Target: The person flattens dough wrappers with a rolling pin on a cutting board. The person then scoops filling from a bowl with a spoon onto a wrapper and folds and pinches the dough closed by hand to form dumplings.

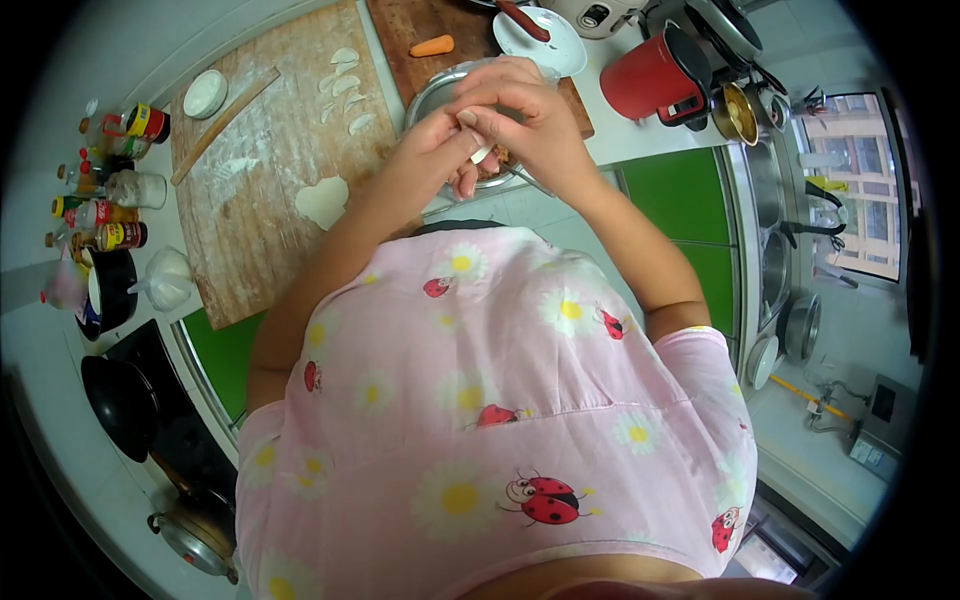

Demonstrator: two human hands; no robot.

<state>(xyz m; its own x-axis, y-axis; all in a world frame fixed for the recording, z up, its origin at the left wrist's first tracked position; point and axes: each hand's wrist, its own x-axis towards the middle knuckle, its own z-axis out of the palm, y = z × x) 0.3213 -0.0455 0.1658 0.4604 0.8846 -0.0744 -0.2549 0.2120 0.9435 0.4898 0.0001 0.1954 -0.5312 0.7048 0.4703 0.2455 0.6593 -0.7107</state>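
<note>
Over a metal bowl [430, 97], my left hand [440, 148] and my right hand [525, 110] meet, fingers closed together around a dumpling. Only a small white bit of the dumpling [481, 154] shows between the fingers; the rest is hidden. Brownish-pink filling [497, 160] is partly visible in the bowl below, and a utensil handle [530, 181] sticks out over its near rim. To the left, a flat dough sheet [322, 203] lies on the floured wooden board [230, 265]. Several shaped dumplings [345, 83] rest farther back on that board.
A rolling pin [225, 126] and a white bowl of flour [205, 94] are on the board. A carrot [432, 46] lies on a darker cutting board [400, 25], near a plate with a sausage [524, 22]. A red pitcher [645, 75] stands right; bottles [100, 212] line the left.
</note>
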